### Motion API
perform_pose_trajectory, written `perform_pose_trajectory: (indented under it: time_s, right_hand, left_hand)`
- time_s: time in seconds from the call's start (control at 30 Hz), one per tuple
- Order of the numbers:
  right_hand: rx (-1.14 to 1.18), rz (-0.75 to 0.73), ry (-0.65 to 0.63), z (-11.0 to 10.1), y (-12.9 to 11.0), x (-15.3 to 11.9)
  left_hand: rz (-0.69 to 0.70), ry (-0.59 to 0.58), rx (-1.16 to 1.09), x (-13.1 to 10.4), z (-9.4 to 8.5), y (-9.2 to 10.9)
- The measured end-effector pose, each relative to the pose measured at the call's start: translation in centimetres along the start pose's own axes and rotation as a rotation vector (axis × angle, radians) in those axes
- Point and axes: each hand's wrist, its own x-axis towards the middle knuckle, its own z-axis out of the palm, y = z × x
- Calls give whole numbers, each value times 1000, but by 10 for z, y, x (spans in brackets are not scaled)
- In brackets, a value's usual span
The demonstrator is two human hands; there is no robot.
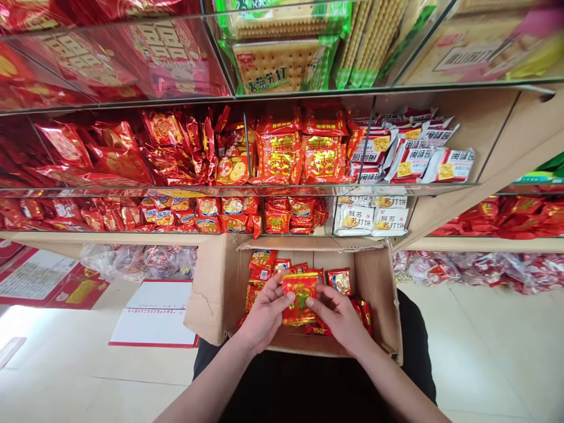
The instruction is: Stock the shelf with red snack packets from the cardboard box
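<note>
Between my two hands is a red snack packet (300, 301) with gold and green print, held above an open cardboard box (374, 288). My left hand (267, 311) pinches its left side, thumb on the front. On its right side my right hand (341, 317) grips with thumb in front and fingers behind. Inside the box lie several more red packets, among them one (339, 281) with a dark label at the back right. The held packet and my hands hide part of the box's contents. The box rests at my lap, against dark trousers (308, 388).
Glass-divided shelves hold red packets (279, 153), white-and-red cracker packs (409, 161), white soda cracker packs (372, 217) and, higher up, green-wrapped crackers (282, 61). A flat white-and-red carton (154, 314) lies on the tiled floor (480, 352). Clear bags of goods (141, 260) sit beneath the shelf.
</note>
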Motion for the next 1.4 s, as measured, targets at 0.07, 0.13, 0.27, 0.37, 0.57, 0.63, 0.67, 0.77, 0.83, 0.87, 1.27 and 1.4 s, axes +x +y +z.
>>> perform_pose_trajectory:
  time_s: [0.07,0.13,0.27,0.37,0.57,0.63,0.67,0.77,0.83,0.87,1.27,1.4]
  right_hand:
    - [-109,0,-6,2,4,-5]
    - [-147,-5,-23,5,6,-9]
    - [-174,-39,-78,1,-8,-3]
    - [-346,-156,97,-13,-37,25]
    - [-909,-405,71,-20,-77,121]
    - [-1020,-403,-14,-8,-77,147]
    - [-1056,-392,-32,-1,-75,158]
    - [-1105,-351,23,16,-70,178]
    - [-1102,-299,124,23,-67,184]
    - [-1079,-259,163,25,-66,186]
    - [-850,-43,215,32,-52,192]
    - [-844,-44,199,30,-53,192]
  left_hand:
    - [12,56,46,2,-6,-5]
    - [13,118,49,2,-10,-9]
    - [32,225,66,0,-17,-8]
    - [89,300,184,-3,-31,2]
    - [169,385,374,-5,-74,7]
    - [162,404,402,-6,-86,1]
    - [156,406,414,-6,-90,-2]
    - [142,391,425,-9,-102,-11]
    - [132,377,421,-10,-108,-16]
    - [127,371,422,-11,-110,-18]
    - [114,290,497,-8,-117,-26]
    - [120,306,497,-8,-116,-25]
